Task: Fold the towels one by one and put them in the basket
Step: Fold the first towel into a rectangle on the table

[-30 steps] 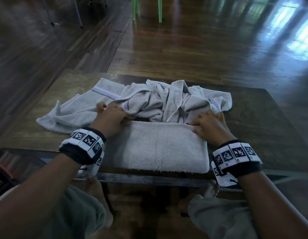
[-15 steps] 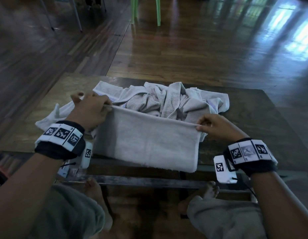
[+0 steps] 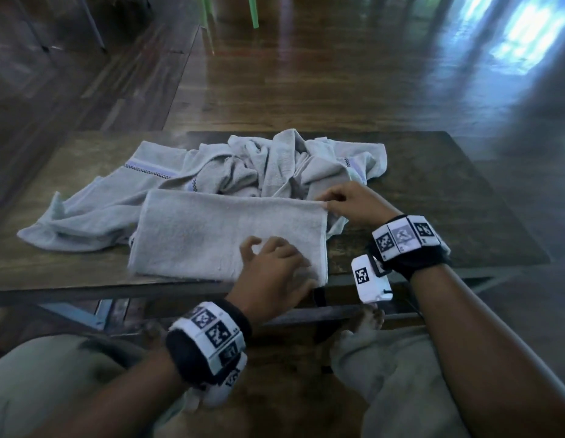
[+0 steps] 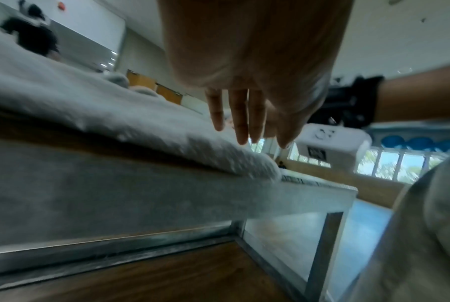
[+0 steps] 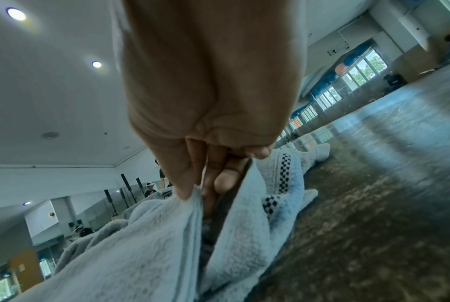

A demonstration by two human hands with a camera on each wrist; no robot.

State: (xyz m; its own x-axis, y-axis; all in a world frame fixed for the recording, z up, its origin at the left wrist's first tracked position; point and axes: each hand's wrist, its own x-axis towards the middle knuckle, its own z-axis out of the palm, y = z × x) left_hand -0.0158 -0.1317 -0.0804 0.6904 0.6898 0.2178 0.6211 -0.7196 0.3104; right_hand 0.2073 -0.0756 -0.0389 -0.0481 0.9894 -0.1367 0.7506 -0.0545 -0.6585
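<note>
A grey towel (image 3: 224, 235), folded into a flat rectangle, lies along the near edge of the wooden table (image 3: 439, 191). My right hand (image 3: 330, 204) pinches its far right corner; the right wrist view shows thumb and fingers of that hand (image 5: 205, 190) closed on the cloth edge (image 5: 167, 224). My left hand (image 3: 275, 263) is over the towel's near right corner with straight, relaxed fingers (image 4: 240, 130), holding nothing. Behind lies a crumpled pile of unfolded towels (image 3: 275, 165). No basket is in view.
One unfolded towel with a checked stripe (image 3: 148, 167) spreads toward the table's left side. Bare tabletop shows at the right. Green chair legs (image 3: 253, 12) and metal legs (image 3: 94, 30) stand on the wood floor beyond. My knees are under the near edge.
The towel, held up by both top corners, now lies flat on the table. My left hand let go of the left corner and moved over the near right corner. The right hand still pinches.
</note>
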